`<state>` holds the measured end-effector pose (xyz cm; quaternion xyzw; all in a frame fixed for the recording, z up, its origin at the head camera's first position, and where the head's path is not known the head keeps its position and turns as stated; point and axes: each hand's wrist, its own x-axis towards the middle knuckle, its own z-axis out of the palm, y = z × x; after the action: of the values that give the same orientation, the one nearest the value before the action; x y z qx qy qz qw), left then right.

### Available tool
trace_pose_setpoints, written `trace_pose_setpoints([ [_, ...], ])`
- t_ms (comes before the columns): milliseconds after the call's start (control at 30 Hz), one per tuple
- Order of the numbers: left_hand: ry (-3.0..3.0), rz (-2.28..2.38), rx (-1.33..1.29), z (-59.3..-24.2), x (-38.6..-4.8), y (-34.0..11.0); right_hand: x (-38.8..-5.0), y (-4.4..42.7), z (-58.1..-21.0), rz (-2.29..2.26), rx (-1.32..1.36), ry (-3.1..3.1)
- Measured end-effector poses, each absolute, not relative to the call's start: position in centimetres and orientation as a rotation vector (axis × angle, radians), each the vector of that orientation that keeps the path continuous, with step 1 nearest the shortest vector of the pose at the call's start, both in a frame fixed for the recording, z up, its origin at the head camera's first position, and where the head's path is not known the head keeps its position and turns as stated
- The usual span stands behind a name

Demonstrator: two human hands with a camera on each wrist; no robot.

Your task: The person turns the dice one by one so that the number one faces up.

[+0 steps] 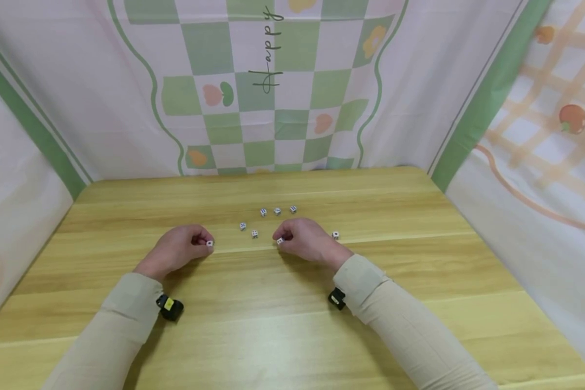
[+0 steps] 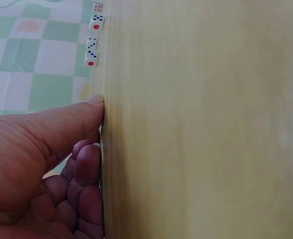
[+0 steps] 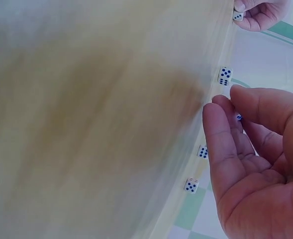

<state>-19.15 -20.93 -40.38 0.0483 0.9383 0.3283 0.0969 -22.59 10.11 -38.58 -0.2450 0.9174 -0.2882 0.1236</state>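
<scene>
A white die (image 1: pixel 209 244) is held at the fingertips of the left grip (image 1: pixel 179 248), pinched narrowly between thumb and finger, low over the left part of the tabletop (image 1: pixel 244 325); whether it touches the wood cannot be told. A second die (image 1: pixel 280 241) is seen at the fingertips of the right grip (image 1: pixel 304 238), which is drawn in narrowly round it, though how firmly it is squeezed cannot be judged. Between the two, a nearer pair of dice (image 1: pixel 254 234) is set out, with a row of three dice (image 1: pixel 277 211) farther back, and a lone die (image 1: pixel 335 235) is left near the right wrist. Each cube can be expected to be very light, hard and not easily harmed, yet smooth and small enough to be twisted or shot out if pressed at an edge. It is best taken by two opposite flat sides, lightly, with neighbours left untouched.
</scene>
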Motion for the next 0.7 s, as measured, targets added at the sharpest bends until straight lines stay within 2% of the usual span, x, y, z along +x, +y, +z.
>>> trace_pose_setpoints([
  [700, 2.791, 0.957, 0.163, -40.61, -19.12, -20.91, -22.56, 10.37, -38.73, -0.857, -0.744, 2.665],
])
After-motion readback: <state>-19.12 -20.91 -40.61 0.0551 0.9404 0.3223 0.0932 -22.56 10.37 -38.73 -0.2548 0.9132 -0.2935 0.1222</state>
